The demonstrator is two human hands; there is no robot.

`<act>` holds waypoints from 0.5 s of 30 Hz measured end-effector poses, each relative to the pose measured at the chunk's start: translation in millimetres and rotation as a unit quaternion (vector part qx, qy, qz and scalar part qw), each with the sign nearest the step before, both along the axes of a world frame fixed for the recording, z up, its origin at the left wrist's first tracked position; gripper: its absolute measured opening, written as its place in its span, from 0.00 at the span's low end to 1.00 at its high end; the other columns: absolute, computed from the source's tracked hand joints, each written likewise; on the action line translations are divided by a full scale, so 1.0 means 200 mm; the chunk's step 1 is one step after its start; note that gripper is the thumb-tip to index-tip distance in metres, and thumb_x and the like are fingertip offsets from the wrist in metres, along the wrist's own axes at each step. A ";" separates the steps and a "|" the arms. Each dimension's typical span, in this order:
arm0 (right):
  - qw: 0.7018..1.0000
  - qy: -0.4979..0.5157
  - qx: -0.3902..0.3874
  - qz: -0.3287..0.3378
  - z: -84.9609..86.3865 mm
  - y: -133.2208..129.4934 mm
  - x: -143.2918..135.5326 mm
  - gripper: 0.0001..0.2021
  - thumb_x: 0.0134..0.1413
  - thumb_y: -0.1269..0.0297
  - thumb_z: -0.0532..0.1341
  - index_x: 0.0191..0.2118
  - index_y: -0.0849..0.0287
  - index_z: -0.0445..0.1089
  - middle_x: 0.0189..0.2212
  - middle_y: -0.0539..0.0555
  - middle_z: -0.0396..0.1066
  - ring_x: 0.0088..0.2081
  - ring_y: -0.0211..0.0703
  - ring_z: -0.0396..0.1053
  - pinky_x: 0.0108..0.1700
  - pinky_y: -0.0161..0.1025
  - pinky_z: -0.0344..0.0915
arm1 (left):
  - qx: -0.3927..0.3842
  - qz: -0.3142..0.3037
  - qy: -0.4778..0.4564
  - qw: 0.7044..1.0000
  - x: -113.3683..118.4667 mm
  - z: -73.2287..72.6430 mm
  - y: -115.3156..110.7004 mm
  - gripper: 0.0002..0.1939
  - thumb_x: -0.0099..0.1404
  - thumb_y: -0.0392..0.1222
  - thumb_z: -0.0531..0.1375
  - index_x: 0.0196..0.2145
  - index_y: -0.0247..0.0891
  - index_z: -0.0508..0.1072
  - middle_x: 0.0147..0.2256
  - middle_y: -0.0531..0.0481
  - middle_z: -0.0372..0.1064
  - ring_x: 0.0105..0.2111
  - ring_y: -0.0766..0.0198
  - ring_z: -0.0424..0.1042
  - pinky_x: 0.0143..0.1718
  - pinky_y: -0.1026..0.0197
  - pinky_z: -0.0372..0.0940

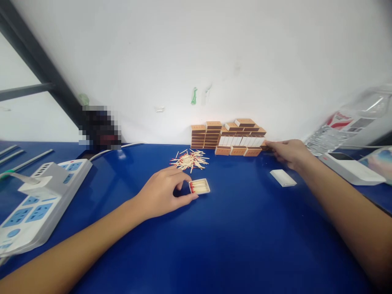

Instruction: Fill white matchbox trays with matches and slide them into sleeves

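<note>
My left hand (pixel 167 192) rests on the blue table, thumb and fingers closed around the left end of a small white matchbox tray (pixel 209 187). Red-tipped matches (pixel 199 186) lie lengthwise inside it. Just behind is a loose heap of matches (pixel 191 159). My right hand (pixel 289 151) reaches to the right end of the stacked matchboxes (pixel 237 151), fingertips pinched on a brown matchbox (pixel 263 144); most of that box is hidden by fingers and stack. Nearer me, below the right hand, lies another white matchbox tray (pixel 283 178); its contents cannot be made out.
Columns of brown matchboxes (pixel 213 136) stand against the white wall (pixel 153 61). At left is a white power strip (pixel 45 204) with a plugged-in adapter. A clear bottle (pixel 346 118) and a white device (pixel 352 167) are at right. A dark frame leg (pixel 58 85) rises at left.
</note>
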State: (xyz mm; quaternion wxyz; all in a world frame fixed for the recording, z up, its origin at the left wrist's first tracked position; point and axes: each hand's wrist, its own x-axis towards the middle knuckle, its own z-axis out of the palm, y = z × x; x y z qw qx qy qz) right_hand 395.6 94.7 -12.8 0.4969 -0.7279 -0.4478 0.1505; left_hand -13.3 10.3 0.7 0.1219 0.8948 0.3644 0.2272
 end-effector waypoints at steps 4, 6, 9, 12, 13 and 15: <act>0.993 0.105 -0.027 -0.053 0.08 -0.04 -0.03 0.14 0.54 0.74 0.68 0.22 0.61 0.65 0.18 0.50 0.61 0.21 0.35 0.56 0.20 0.37 0.50 | 0.039 0.001 -0.012 0.999 -0.01 0.00 0.01 0.12 0.67 0.51 0.67 0.41 0.40 0.77 0.30 0.54 0.69 0.33 0.62 0.68 0.36 0.57 0.64; 0.988 0.114 0.021 -0.104 0.14 -0.07 -0.04 0.14 0.58 0.71 0.66 0.24 0.59 0.64 0.20 0.49 0.62 0.23 0.36 0.59 0.21 0.36 0.54 | 0.072 0.018 -0.029 0.997 -0.01 0.00 0.01 0.12 0.67 0.51 0.67 0.39 0.39 0.77 0.30 0.53 0.70 0.33 0.61 0.69 0.36 0.57 0.65; 0.979 0.114 0.108 -0.129 0.23 -0.14 -0.10 0.13 0.63 0.67 0.63 0.27 0.58 0.64 0.22 0.48 0.61 0.25 0.35 0.61 0.23 0.34 0.57 | 0.120 0.051 -0.063 0.990 -0.01 0.00 0.02 0.13 0.67 0.51 0.67 0.39 0.39 0.77 0.30 0.52 0.72 0.33 0.61 0.69 0.37 0.57 0.66; 0.974 0.167 0.149 -0.018 0.27 -0.23 -0.26 0.11 0.62 0.68 0.63 0.28 0.57 0.64 0.22 0.47 0.61 0.23 0.34 0.60 0.20 0.32 0.52 | 0.141 0.073 -0.090 0.983 -0.01 -0.01 0.03 0.13 0.67 0.50 0.67 0.42 0.39 0.77 0.32 0.52 0.75 0.33 0.61 0.70 0.37 0.57 0.68; 0.973 0.179 0.138 0.043 0.26 -0.27 -0.34 0.11 0.62 0.67 0.63 0.28 0.58 0.65 0.21 0.47 0.61 0.21 0.34 0.59 0.18 0.32 0.51 | 0.144 0.076 -0.096 0.982 -0.02 -0.02 0.03 0.13 0.67 0.50 0.67 0.42 0.39 0.78 0.32 0.52 0.76 0.33 0.61 0.71 0.36 0.57 0.68; 0.969 0.161 0.082 0.167 0.23 -0.34 -0.50 0.11 0.63 0.59 0.65 0.32 0.57 0.68 0.21 0.47 0.63 0.20 0.35 0.59 0.17 0.32 0.52 | 0.150 0.078 -0.101 0.980 -0.02 -0.02 0.04 0.13 0.67 0.50 0.68 0.43 0.39 0.78 0.33 0.51 0.77 0.33 0.60 0.72 0.36 0.56 0.69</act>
